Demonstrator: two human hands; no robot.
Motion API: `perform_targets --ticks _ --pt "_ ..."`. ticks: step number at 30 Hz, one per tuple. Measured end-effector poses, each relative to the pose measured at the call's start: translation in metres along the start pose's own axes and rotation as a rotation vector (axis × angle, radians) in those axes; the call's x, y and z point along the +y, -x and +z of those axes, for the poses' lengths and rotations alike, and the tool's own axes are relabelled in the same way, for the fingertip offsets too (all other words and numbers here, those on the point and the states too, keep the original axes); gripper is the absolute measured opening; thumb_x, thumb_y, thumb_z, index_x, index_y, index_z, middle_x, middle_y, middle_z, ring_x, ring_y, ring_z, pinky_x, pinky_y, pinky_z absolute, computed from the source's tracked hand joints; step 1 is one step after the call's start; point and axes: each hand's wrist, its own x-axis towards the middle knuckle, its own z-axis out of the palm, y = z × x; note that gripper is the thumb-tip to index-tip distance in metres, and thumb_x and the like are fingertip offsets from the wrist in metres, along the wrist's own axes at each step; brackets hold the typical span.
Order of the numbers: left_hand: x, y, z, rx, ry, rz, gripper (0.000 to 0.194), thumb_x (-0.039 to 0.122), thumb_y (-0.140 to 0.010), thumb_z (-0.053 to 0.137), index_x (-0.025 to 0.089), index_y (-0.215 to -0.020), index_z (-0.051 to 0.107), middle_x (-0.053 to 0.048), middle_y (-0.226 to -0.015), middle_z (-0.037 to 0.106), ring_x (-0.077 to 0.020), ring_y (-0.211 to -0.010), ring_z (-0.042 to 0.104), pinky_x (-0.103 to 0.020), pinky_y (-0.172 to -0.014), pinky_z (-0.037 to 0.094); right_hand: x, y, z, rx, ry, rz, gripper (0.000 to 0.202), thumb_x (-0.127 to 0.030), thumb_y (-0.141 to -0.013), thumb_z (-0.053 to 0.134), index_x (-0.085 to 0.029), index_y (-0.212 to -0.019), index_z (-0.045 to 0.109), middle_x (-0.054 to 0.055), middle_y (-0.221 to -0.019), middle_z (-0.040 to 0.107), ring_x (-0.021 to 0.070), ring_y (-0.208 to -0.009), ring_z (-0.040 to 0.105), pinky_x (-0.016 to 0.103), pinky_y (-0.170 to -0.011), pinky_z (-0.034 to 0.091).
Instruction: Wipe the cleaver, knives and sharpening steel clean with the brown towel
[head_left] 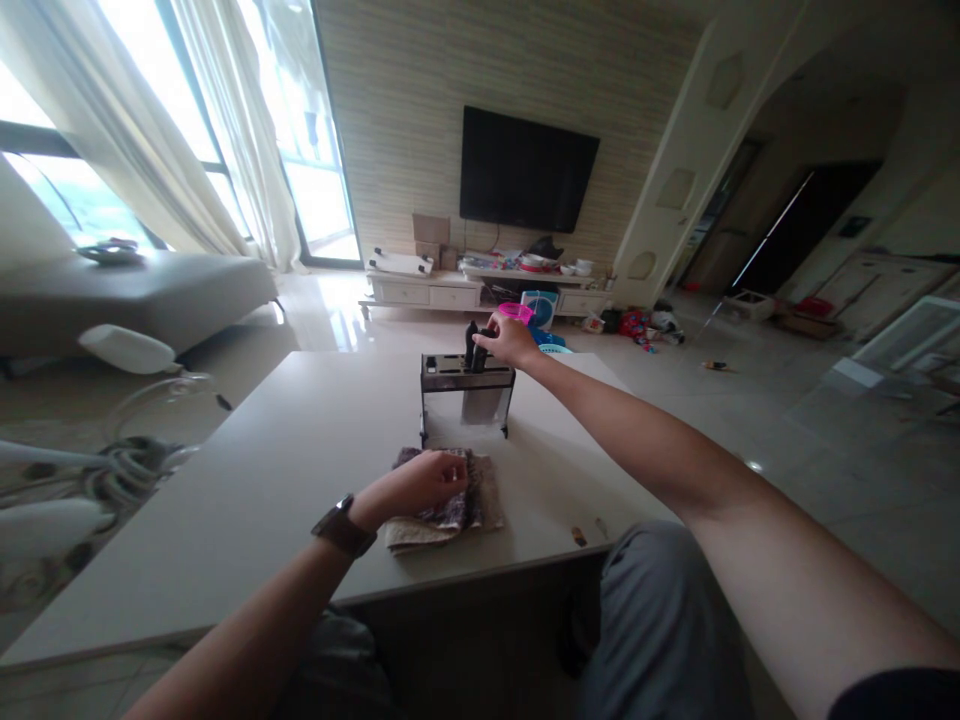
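Knife rack [442, 380], a metal frame with a slotted black top, stands upright on the white counter [285, 450], near its far edge. At its top, black handles [471, 348] stick up, and a broad blade [484, 406] hangs down inside the frame. The right hand [510, 342] reaches in from the right side of the rack, its grip narrow, thumb and fingertips holding the top of a black handle. The left hand [431, 480] is on the near side of the rack, over a folded patterned towel [487, 495]; its fingers are curled, but I cannot tell whether its grip holds any cloth. A dark watch [345, 526] is on the left wrist. The towel lies flat on the counter, in front of the rack and near its feet. Nearer the person and to the right of the rack, a small orange-and-black item [578, 537] lies near the counter's front edge, a thin pale item [601, 526] just beside it. Beyond the rack are a low white cabinet [453, 297] and a wall-mounted television [529, 170].
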Motion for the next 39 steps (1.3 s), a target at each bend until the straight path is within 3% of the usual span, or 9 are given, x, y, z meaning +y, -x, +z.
perform_targets --ticks 4,9,12,18,25,29,32,35,39 --pt "-0.002 -0.001 0.001 0.024 0.004 0.005 0.025 0.039 -0.089 0.056 0.02 -0.074 0.059 0.0 -0.063 0.064 -0.0139 -0.056 0.054 -0.025 -0.054 0.037 0.0 0.009 -0.013 0.078 0.021 0.015 0.024 -0.042 -0.092 0.065 -0.019 -0.101 0.067 0.007 -0.085 0.072 0.0241 -0.081 0.065 0.033 -0.075 0.047" --pt "-0.002 0.0 -0.003 0.102 0.023 -0.009 0.044 0.05 -0.094 0.053 0.019 -0.062 0.055 0.0 -0.058 0.061 -0.0124 -0.054 0.051 -0.025 -0.056 0.038 0.004 0.049 -0.02 0.053 0.059 -0.052 0.048 -0.042 -0.101 0.048 -0.021 -0.06 0.063 0.009 -0.068 0.068 0.0255 -0.076 0.067 0.034 -0.075 0.044" --pt "0.001 0.001 -0.006 0.154 0.142 -0.055 0.052 0.056 -0.096 0.046 0.019 -0.06 0.054 0.0 -0.054 0.058 -0.0117 -0.051 0.049 -0.025 -0.055 0.039 0.013 0.085 -0.012 -0.017 0.029 -0.063 0.049 -0.036 -0.099 0.048 -0.021 -0.053 0.059 0.009 -0.066 0.07 0.0237 -0.07 0.068 0.033 -0.07 0.043" --pt "-0.009 -0.008 -0.009 0.233 0.494 -0.126 0.02 0.033 -0.075 0.053 0.016 -0.074 0.063 0.001 -0.056 0.06 -0.0086 -0.037 0.043 -0.022 -0.038 0.029 0.047 0.141 0.025 -0.148 -0.154 -0.004 0.032 -0.015 -0.08 0.055 -0.024 -0.05 0.063 0.006 -0.072 0.078 0.0214 -0.061 0.067 0.031 -0.061 0.045" --pt "-0.024 -0.035 -0.015 0.363 0.618 -0.112 0.027 0.029 -0.069 0.052 0.011 -0.077 0.07 -0.002 -0.055 0.065 -0.0097 -0.032 0.044 -0.022 -0.033 0.027 0.061 0.157 0.04 -0.139 -0.495 0.086 0.041 -0.014 -0.081 0.05 -0.024 -0.043 0.062 0.007 -0.079 0.08 0.0189 -0.057 0.067 0.032 -0.058 0.048" --pt "-0.031 -0.049 -0.012 0.457 0.58 -0.039 0.033 0.039 -0.077 0.056 0.013 -0.06 0.067 -0.005 -0.056 0.064 -0.0127 -0.045 0.056 -0.024 -0.045 0.042 0.059 0.165 0.034 -0.153 -0.638 -0.048 0.042 -0.025 -0.092 0.05 -0.021 -0.058 0.073 0.007 -0.075 0.075 0.0187 -0.07 0.069 0.031 -0.071 0.051" --pt "-0.036 -0.055 -0.005 0.448 0.53 -0.038 0.025 0.035 -0.074 0.059 0.014 -0.064 0.069 -0.004 -0.06 0.065 -0.0143 -0.052 0.06 -0.025 -0.052 0.047 0.064 0.171 0.033 -0.198 -0.653 -0.126 0.019 -0.015 -0.079 0.057 -0.019 -0.071 0.074 0.004 -0.076 0.072 0.017 -0.071 0.065 0.028 -0.067 0.048" --pt "-0.041 -0.056 0.003 0.489 0.427 -0.05 0.009 0.018 -0.059 0.053 0.017 -0.061 0.061 0.0 -0.056 0.062 -0.0146 -0.055 0.058 -0.024 -0.054 0.044 0.072 0.171 0.033 -0.183 -0.693 -0.108 0.02 -0.004 -0.059 0.049 -0.019 -0.061 0.061 0.001 -0.067 0.063 0.0152 -0.067 0.058 0.025 -0.062 0.042" --pt "-0.043 -0.055 0.007 0.542 0.34 -0.042 0.007 0.015 -0.047 0.042 0.019 -0.049 0.048 0.003 -0.047 0.049 -0.0111 -0.052 0.045 -0.022 -0.05 0.03 0.076 0.169 0.029 -0.136 -0.713 -0.061 0.016 -0.008 -0.049 0.041 -0.021 -0.054 0.047 -0.003 -0.054 0.048 0.0131 -0.058 0.045 0.025 -0.056 0.032"
